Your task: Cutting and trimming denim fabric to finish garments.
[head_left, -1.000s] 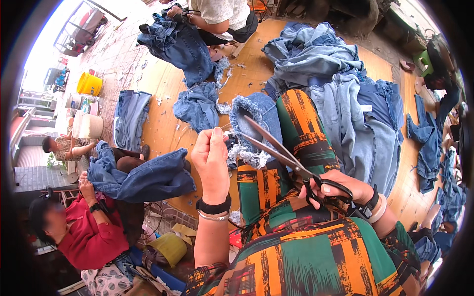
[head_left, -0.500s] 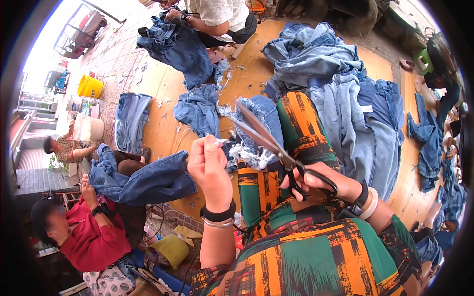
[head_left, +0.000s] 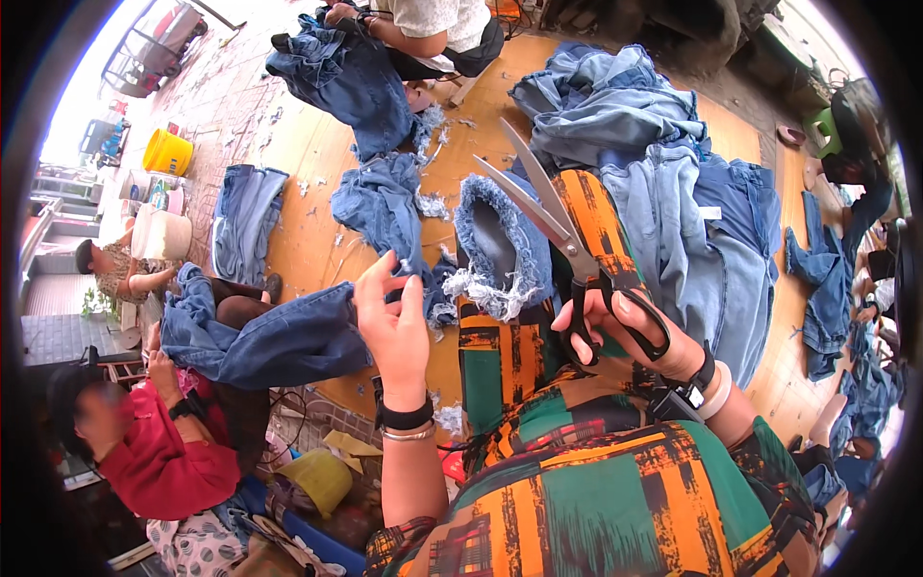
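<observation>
Light-blue jeans (head_left: 685,252), heaped at upper right of the frame: loose folds could slide towards the work. Patterned trousers (head_left: 500,358), lower centre: a low cut might nick them, since they lie beneath the denim. Frayed denim leg (head_left: 533,254), centre: held by neither hand, it could twist under a cut. Scissors (head_left: 580,262), right of centre, blades parted: careless closure could slice sound cloth. Right hand (head_left: 681,352), curled round the handles. Left hand (head_left: 395,332), left of centre, fingers loosely spread: straying between the blades, it could be cut. White fringe (head_left: 498,292), centre: long strands might snag the blades
</observation>
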The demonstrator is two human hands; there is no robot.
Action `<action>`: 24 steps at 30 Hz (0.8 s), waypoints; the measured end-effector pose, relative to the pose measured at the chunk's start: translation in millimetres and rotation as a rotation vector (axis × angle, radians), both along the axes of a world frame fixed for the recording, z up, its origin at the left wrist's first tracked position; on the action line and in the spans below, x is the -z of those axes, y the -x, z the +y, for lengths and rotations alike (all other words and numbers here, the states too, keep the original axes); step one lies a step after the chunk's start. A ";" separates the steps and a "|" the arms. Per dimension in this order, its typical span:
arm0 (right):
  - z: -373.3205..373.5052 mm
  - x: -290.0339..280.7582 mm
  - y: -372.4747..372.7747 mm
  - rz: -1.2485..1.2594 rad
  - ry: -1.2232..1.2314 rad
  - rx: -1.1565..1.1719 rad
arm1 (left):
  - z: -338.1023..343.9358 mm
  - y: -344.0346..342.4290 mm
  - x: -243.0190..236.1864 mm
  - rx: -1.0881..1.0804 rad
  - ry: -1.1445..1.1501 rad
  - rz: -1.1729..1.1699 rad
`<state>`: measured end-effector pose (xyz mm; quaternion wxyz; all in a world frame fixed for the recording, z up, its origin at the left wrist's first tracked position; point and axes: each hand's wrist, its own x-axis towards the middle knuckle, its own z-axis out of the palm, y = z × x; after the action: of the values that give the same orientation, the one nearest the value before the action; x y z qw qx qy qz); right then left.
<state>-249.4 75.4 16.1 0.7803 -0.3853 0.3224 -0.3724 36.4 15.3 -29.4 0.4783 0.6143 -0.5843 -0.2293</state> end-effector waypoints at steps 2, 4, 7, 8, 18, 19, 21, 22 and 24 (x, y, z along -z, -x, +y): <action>3.0 2.0 2.7 -0.011 -0.004 0.023 | -2.0 21.4 -23.5 0.122 -0.173 0.255; 5.1 0.4 2.5 -0.011 -0.016 0.033 | -3.9 33.3 -29.7 0.276 -0.400 0.535; 8.5 -1.8 3.7 -0.008 -0.016 0.023 | -5.7 31.4 -21.9 0.333 -0.490 0.407; 10.0 -2.0 5.1 -0.009 -0.018 0.024 | -2.1 32.6 -24.6 0.284 -0.397 0.277; 32.9 5.0 39.3 0.090 -0.051 -0.315 | 14.1 20.4 -40.8 0.208 -0.444 0.715; 33.4 5.3 38.5 0.090 -0.049 -0.317 | 14.6 19.4 -39.9 0.193 -0.454 0.817; 34.8 5.6 37.6 0.113 -0.026 -0.342 | 14.8 20.0 -41.5 0.175 -0.446 0.849; 35.1 7.9 35.8 0.106 -0.045 -0.328 | 15.1 20.9 -42.5 0.157 -0.439 0.880; 31.4 11.2 32.6 0.110 -0.062 -0.315 | 16.2 22.9 -44.4 0.157 -0.427 0.902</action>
<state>-282.0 106.8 4.9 0.8217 -0.4267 0.3114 -0.2138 13.5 31.6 15.1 0.5280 0.4924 -0.3041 -0.6215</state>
